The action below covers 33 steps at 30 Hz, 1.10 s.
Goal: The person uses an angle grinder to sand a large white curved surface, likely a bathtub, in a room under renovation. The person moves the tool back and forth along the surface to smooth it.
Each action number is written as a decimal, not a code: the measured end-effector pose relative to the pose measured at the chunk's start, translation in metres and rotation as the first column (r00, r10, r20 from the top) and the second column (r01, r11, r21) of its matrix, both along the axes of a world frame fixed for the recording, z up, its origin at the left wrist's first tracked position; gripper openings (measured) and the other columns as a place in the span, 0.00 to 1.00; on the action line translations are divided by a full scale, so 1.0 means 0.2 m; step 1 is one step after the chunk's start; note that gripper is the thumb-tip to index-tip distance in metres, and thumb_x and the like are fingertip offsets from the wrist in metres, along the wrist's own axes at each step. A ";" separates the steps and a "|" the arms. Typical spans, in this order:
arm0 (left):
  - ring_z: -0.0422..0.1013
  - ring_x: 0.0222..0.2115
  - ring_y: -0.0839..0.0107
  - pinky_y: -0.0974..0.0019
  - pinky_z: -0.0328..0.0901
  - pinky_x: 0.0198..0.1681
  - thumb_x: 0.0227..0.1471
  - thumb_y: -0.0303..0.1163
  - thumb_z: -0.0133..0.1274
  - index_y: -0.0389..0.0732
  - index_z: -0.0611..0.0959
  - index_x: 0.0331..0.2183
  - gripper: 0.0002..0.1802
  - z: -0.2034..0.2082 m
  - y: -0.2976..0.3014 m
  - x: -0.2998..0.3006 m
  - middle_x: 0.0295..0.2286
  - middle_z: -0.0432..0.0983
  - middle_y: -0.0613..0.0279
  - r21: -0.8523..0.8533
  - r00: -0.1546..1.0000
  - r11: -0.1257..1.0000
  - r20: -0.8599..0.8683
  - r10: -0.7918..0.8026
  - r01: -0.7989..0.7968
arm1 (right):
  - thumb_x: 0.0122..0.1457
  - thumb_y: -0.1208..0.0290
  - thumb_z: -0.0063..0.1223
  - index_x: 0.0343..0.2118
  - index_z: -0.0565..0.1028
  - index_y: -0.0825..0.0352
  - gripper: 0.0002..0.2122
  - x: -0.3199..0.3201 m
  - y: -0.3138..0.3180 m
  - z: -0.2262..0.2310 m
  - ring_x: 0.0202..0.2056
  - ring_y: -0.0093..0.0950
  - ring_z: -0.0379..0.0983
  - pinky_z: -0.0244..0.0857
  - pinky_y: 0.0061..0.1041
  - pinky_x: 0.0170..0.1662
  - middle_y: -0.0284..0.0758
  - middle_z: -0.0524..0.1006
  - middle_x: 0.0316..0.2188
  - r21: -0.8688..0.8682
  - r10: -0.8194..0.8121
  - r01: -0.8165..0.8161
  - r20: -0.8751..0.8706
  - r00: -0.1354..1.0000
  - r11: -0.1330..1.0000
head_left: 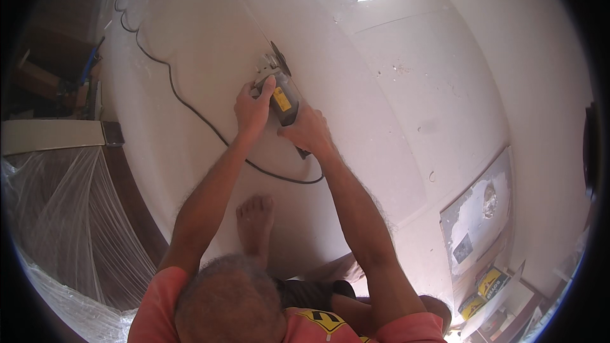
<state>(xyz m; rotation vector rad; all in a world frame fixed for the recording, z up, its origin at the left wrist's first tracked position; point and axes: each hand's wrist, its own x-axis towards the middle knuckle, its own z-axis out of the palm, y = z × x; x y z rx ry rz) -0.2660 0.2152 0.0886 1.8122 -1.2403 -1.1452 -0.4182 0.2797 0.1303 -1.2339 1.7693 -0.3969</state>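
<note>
An angle grinder (290,114) with a dark body and a yellow label is held low over the pale floor, between my two hands. My left hand (251,111) is closed around its front part near the metal head, thumb lying along the top. Around the rear of the body my right hand (308,130) is wrapped. The thin cutting disc (280,58) stands on edge at the far end, in line with a straight line in the floor. Whether its edge touches the floor I cannot tell. A black cord (170,79) curves from behind the grinder toward the far left.
A bare foot (255,216) is on the floor just behind the cord. Furniture under clear plastic sheeting (76,216) stands on the left. To the right lie a stained board (476,216) and yellow-and-black boxes (483,293). Small debris (399,70) dots the floor.
</note>
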 end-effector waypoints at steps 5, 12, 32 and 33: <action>0.82 0.48 0.52 0.53 0.74 0.53 0.57 0.67 0.64 0.27 0.83 0.53 0.47 -0.06 -0.04 0.01 0.45 0.85 0.40 -0.032 1.000 0.999 0.019 -0.007 0.008 | 0.44 0.63 0.73 0.50 0.75 0.75 0.31 0.00 -0.02 -0.02 0.46 0.55 0.83 0.77 0.48 0.51 0.55 0.84 0.41 -0.014 -0.003 0.003 0.012 1.000 1.000; 0.84 0.44 0.55 0.54 0.76 0.50 0.57 0.66 0.64 0.27 0.83 0.53 0.47 0.01 -0.04 -0.01 0.43 0.86 0.41 0.025 1.000 1.000 -0.004 -0.003 0.003 | 0.45 0.62 0.74 0.51 0.74 0.75 0.31 0.01 -0.04 -0.03 0.47 0.55 0.83 0.77 0.48 0.51 0.55 0.84 0.42 -0.005 0.001 -0.002 -0.016 1.000 1.000; 0.84 0.39 0.57 0.55 0.76 0.46 0.58 0.66 0.64 0.28 0.82 0.54 0.47 -0.02 0.02 0.01 0.40 0.86 0.44 -0.025 0.999 1.000 0.045 -0.015 0.016 | 0.45 0.64 0.73 0.51 0.73 0.74 0.31 0.00 0.04 0.01 0.45 0.53 0.84 0.78 0.47 0.50 0.53 0.84 0.39 0.017 -0.009 0.008 0.018 1.000 1.000; 0.84 0.39 0.58 0.56 0.76 0.45 0.58 0.66 0.64 0.28 0.82 0.54 0.47 -0.01 0.03 0.00 0.40 0.86 0.44 -0.016 0.999 1.000 0.040 -0.019 0.019 | 0.45 0.64 0.73 0.51 0.73 0.74 0.31 0.00 0.05 0.01 0.45 0.53 0.84 0.78 0.47 0.50 0.53 0.84 0.39 0.019 -0.010 0.010 0.012 1.000 1.000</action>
